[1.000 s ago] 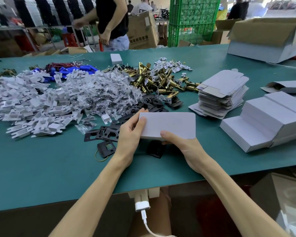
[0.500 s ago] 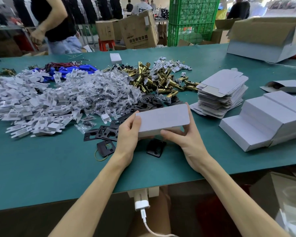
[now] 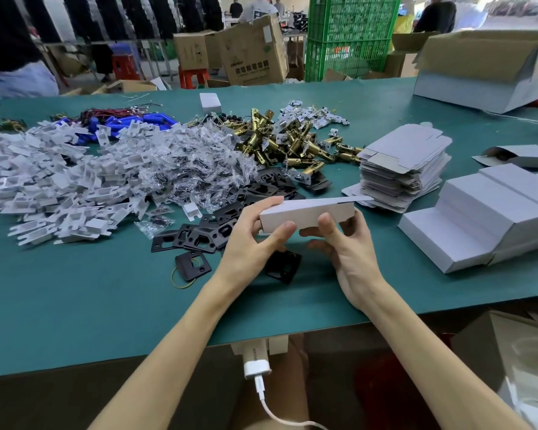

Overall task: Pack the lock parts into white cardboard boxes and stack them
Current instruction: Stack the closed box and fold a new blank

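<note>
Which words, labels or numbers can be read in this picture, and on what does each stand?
No text can be read for certain.
Brown carton: printed characters and a logo, too blurred to read.
Smaller carton beside it: black marks, too small.
White charger: grey print, too small.
White box: no print shows.

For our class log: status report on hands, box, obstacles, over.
Left hand and right hand both gripping small white cardboard box above green table. Black metal plates lying beneath it. Way to stacked white boxes at right looks open.
</note>
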Motion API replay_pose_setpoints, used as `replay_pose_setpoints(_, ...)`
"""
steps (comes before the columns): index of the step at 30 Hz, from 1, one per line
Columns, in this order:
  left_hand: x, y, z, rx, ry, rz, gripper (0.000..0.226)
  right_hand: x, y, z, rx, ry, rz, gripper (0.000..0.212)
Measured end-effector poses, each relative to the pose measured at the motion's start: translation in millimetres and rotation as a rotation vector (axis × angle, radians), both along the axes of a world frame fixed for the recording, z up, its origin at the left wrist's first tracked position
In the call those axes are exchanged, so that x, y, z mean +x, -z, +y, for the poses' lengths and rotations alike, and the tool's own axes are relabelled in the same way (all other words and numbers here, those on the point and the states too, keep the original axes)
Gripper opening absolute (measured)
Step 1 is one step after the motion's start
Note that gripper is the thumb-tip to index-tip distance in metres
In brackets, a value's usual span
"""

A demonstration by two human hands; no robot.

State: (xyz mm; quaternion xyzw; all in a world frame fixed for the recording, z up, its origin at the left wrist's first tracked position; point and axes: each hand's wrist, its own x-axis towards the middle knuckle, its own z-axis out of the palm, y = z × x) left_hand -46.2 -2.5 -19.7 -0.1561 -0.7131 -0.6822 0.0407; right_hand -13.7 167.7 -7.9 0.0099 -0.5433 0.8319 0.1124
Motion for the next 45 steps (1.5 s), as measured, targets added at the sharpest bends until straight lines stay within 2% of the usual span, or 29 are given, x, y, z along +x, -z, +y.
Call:
replay_pose_setpoints(5,1.8,-1.8,3.1,0.027,-0.009,-0.002,0.056,-1.9,2.4,1.0,0.059,-0.055,0.009,0.064)
replay_pose_setpoints(7,3.2,-3.2,3.0,0.022,-0.008,-0.007,0.069,-2.0,4.5,0.6,0.121,-0.1,0.035,0.051)
replay_pose_setpoints(9,2.6,-2.6,2.4,0.005,0.011,-0.011,0.092,-2.3,6.2,0.0,0.137,-0.124,0.059,0.043)
replay_pose_setpoints(11,1.7,-2.1,2.6,-0.004,0.023,-0.005,0.101,-2.9,6.6,0.1,0.143,-0.131,0.067,0.037)
replay_pose_setpoints(14,0.2,-1.8,2.7,0.023,0.007,0.005,0.096,-3.3,6.8,0.4,0.134,-0.137,0.047,0.031)
replay_pose_setpoints(18,0.4,-2.9,0.2,-0.014,-0.048,0.038,0.067,-4.4,8.9,2.6,0.173,-0.121,0.027,0.033)
replay_pose_setpoints(22,-0.4,0.6,-0.4,-0.016,-0.019,0.003,0.036,-3.9,7.4,0.4,0.251,-0.144,0.01,0.045)
replay_pose_setpoints(24,-1.8,1.9,-0.1,0.007,-0.061,-0.035,0.034,-2.7,4.6,-1.4,0.274,-0.146,0.002,0.043)
replay_pose_setpoints(28,-5.2,2.8,-2.6,0.134,-0.198,-0.163,0.049,-5.3,3.5,-4.3,0.374,-0.061,-0.081,0.031)
replay_pose_setpoints(32,-8.8,2.7,-3.8,0.211,-0.213,-0.196,0.05,-41.0,-15.6,2.7,0.315,-0.004,-0.215,0.019)
replay_pose_setpoints(35,-7.4,1.3,-1.8,0.21,-0.206,-0.201,0.047,-90.8,-35.6,9.1,0.586,0.135,-0.167,0.018)
replay_pose_setpoints(39,-8.5,0.3,-0.5,0.212,-0.2,-0.209,0.04,-148.4,-40.5,8.7,1.161,0.112,-0.157,0.045)
replay_pose_setpoints(42,-9.3,2.5,-1.1,0.221,-0.19,-0.211,0.036,-168.3,-30.7,1.2,1.523,0.067,-0.189,0.033)
replay_pose_setpoints(45,-9.5,3.7,-1.0,0.23,-0.191,-0.214,0.037,-168.3,-23.6,-5.8,1.687,0.149,-0.149,0.02)
